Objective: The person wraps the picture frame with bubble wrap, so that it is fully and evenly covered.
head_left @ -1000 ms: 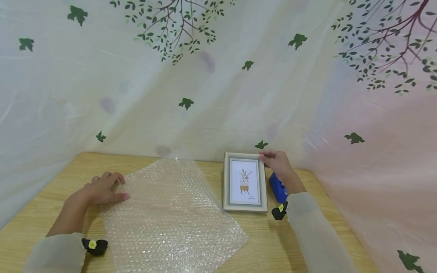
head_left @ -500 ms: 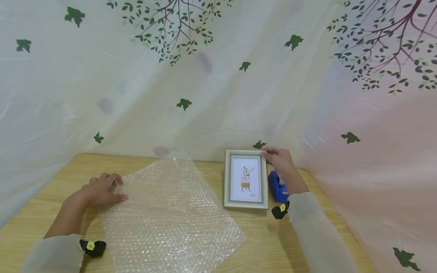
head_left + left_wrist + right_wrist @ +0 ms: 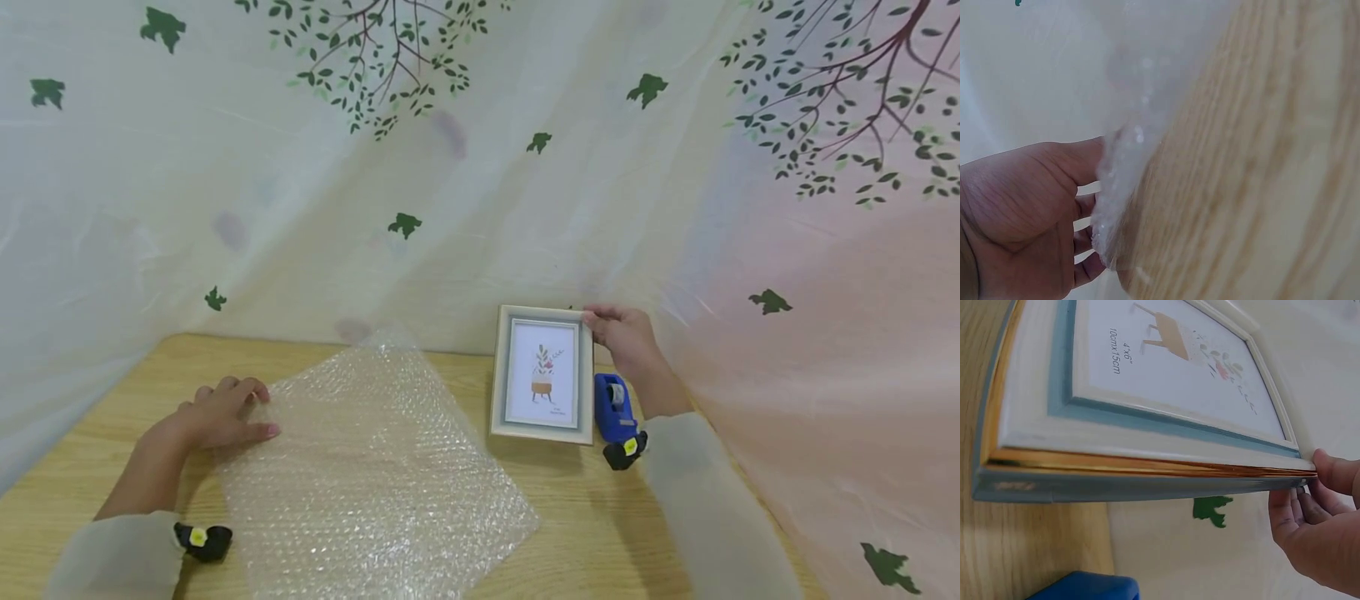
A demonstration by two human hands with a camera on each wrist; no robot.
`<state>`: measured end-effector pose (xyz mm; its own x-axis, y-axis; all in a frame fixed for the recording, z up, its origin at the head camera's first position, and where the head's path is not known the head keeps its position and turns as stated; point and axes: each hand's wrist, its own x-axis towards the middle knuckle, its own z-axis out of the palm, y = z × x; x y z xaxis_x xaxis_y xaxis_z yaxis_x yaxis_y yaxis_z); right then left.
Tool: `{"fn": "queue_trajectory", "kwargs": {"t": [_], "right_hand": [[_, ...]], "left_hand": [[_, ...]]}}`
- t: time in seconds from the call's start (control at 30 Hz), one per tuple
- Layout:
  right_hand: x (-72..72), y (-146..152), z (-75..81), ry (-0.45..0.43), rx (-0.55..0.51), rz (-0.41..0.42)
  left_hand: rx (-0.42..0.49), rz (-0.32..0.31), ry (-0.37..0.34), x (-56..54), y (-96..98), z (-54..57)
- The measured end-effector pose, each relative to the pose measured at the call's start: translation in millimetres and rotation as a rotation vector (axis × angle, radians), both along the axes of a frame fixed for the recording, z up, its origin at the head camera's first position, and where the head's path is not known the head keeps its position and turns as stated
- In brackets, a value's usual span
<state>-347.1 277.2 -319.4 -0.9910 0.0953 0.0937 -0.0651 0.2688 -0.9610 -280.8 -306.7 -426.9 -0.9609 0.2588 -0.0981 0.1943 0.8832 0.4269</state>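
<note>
Your right hand (image 3: 622, 337) has a pinch on the picture frame (image 3: 500, 375) at its upper right corner: thumb on the front face, fingers bent behind. The frame stands tilted, face toward you, close to the worktop's (image 3: 585, 542) back edge, right of centre. Can't tell if its bottom edge is clear of the worktop. The card (image 3: 542, 387) in it shows a plant in a brown pot on legs, with small print at lower right.

Your left hand (image 3: 217, 417) is partly open, fingers loosely bent, thumb apart from them, tips touching the bubble wrap (image 3: 375, 458) at its left side, toward the worktop's left edge. No firm grip visible. The wrap lies spread askew over the middle of the worktop: far corner up at the back edge, right corner pointing at the worktop's right edge, near part running out of your head view.

Blue tape dispenser (image 3: 617, 412) with a roll in it sits just right of the frame, near the worktop's right edge, beside your right forearm. Leaf-print backdrop (image 3: 322, 217) hangs behind the back edge.
</note>
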Motion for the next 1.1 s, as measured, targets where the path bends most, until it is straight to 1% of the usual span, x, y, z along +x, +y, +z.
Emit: {"fn": "queue_trajectory", "kwargs": {"t": [0.1, 0.27, 0.4, 0.53, 0.77, 1.03, 1.1], "right_hand": [[1.3, -6.8, 6.0, 0.0, -0.038, 0.006], [7.1, -23.9, 12.7, -0.01, -0.066, 0.03], [12.8, -37.8, 14.7, -0.03, -0.092, 0.061], [18.0, -51.7, 13.8, -0.049, -0.142, 0.094], [23.0, -78.9, 4.7, -0.071, -0.194, 0.154], [27.0, -112.4, -12.8, -0.13, -0.216, 0.173], [27.1, -122.2, -17.9, -0.139, -0.249, 0.177]], "left_hand": [[-0.004, -0.002, -0.003, 0.1, 0.0, 0.7], [-0.002, 0.002, -0.004, 0.1, -0.9, -0.2], [0.001, 0.004, -0.006, 0.7, -0.9, -0.2], [0.004, 0.005, -0.006, -0.6, -0.9, -1.1], [0.0, 0.021, -0.014, -3.5, -2.1, -3.7], [-0.007, 0.01, -0.02, -2.6, -3.2, -1.8], [-0.005, 0.01, -0.018, -2.5, -2.4, -1.2]]}}
